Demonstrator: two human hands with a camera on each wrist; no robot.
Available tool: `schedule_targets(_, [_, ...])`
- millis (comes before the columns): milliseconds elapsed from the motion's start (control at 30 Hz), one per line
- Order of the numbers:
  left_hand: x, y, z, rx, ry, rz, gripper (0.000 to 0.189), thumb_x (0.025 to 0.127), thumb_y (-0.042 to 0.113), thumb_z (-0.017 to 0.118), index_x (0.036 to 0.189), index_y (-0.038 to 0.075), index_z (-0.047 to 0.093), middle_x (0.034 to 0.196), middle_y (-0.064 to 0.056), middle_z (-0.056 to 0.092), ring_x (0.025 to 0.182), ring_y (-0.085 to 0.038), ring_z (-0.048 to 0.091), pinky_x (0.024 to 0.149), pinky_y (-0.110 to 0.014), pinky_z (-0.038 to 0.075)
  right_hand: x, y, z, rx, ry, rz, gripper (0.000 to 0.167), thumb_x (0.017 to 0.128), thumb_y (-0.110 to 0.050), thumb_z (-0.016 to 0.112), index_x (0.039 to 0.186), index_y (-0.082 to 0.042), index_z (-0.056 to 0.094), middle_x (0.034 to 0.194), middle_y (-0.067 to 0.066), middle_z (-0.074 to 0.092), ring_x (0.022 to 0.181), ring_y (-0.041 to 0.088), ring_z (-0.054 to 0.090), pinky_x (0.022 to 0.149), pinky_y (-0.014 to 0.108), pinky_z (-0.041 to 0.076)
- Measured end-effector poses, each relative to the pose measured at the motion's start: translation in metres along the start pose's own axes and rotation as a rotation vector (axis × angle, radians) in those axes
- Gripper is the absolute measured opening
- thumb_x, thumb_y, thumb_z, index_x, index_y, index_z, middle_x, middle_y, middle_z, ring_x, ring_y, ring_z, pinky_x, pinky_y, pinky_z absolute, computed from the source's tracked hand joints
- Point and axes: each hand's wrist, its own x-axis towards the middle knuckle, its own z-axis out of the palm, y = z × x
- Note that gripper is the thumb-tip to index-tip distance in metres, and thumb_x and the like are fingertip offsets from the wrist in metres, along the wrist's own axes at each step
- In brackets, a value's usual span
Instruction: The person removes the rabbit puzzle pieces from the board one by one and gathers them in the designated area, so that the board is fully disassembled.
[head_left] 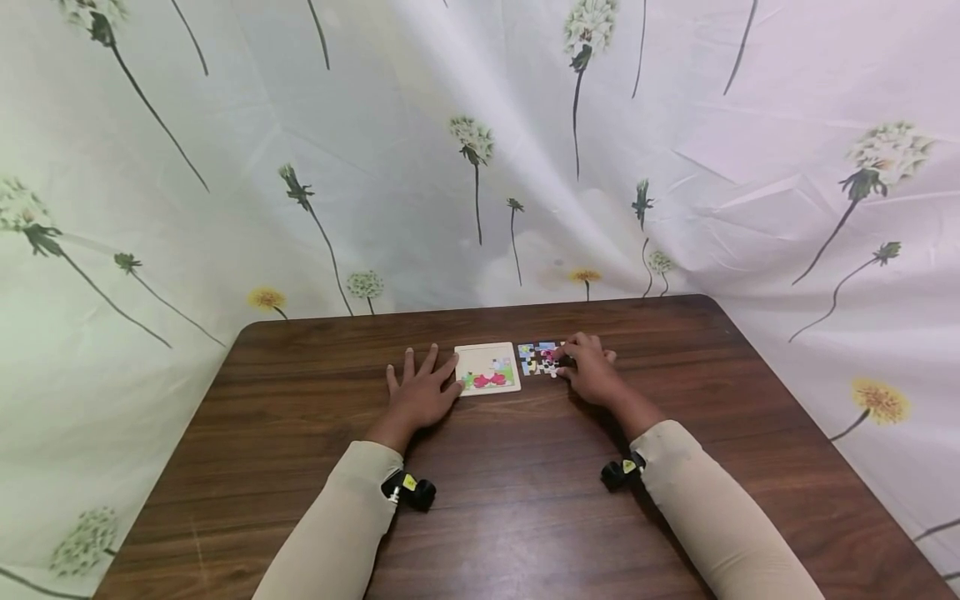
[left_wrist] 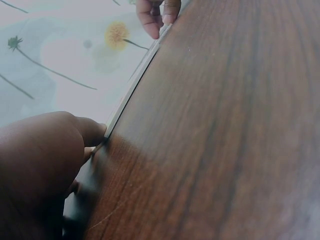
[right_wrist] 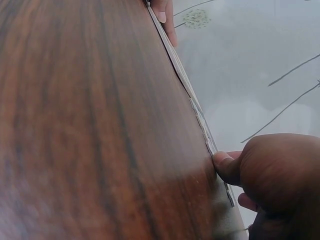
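Note:
A jigsaw puzzle tray (head_left: 487, 351) with a pale frame lies flat on the table, part of its picture showing red shapes and green along the bottom. My left hand (head_left: 422, 396) rests beside it with fingers spread, thumb and forefinger touching its left edge. Just right of the tray lies a patch of several colourful puzzle pieces (head_left: 527, 351), some seemingly joined. My right hand (head_left: 592, 372) bends over the right side of this patch, thumb and forefinger pinching at a puzzle piece (head_left: 551, 364). The fingers partly hide that piece. In the right wrist view the thumb (right_wrist: 226, 167) meets the pieces' edge.
The brown wooden table (head_left: 495, 517) has rounded far corners. Behind it and along both sides hangs a white cloth (head_left: 420, 208) printed with dandelions. A small black camera (head_left: 416, 493) sits at the left wrist, and another camera (head_left: 618, 474) at the right.

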Motion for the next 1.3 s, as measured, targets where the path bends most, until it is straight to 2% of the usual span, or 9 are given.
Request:
schedule_targets(400, [0.002,-0.001,0.0,-0.008,-0.012,-0.006,0.067,0.115,0.057,0.043,0.175,0.033,0.027,0.187,-0.009,0.005,0.17,-0.049,-0.013,0.128,-0.08,-0.012,0.004,-0.002,-0.001,0.032,0.037,-0.032,0.021,0.102,-0.011,0.076,0.123,-0.01,0.079,0.133,0.014,0.061,0.129,0.04,0.048,0.097,0.059,0.026])
schedule_targets(867, [0.003,0.0,0.001,-0.001,-0.018,-0.006,0.066,0.115,0.056,0.043,0.175,0.033,0.027,0.187,-0.01,0.006,0.169,-0.05,-0.013,0.128,-0.081,-0.012,0.014,-0.018,0.012,0.038,0.004,-0.055,0.02,0.104,-0.015,0.075,0.123,-0.01,0.078,0.138,0.013,0.066,0.132,0.038,0.049,0.1,0.06,0.026])
schedule_targets(1300, [0.002,0.001,0.0,0.004,-0.013,-0.011,0.066,0.115,0.057,0.043,0.175,0.034,0.028,0.187,-0.01,0.006,0.17,-0.051,-0.013,0.128,-0.081,-0.011,0.026,-0.031,0.025,0.038,-0.034,-0.092,0.031,0.104,-0.028,0.077,0.13,-0.012,0.076,0.133,0.011,0.066,0.131,0.036,0.047,0.099,0.06,0.024])
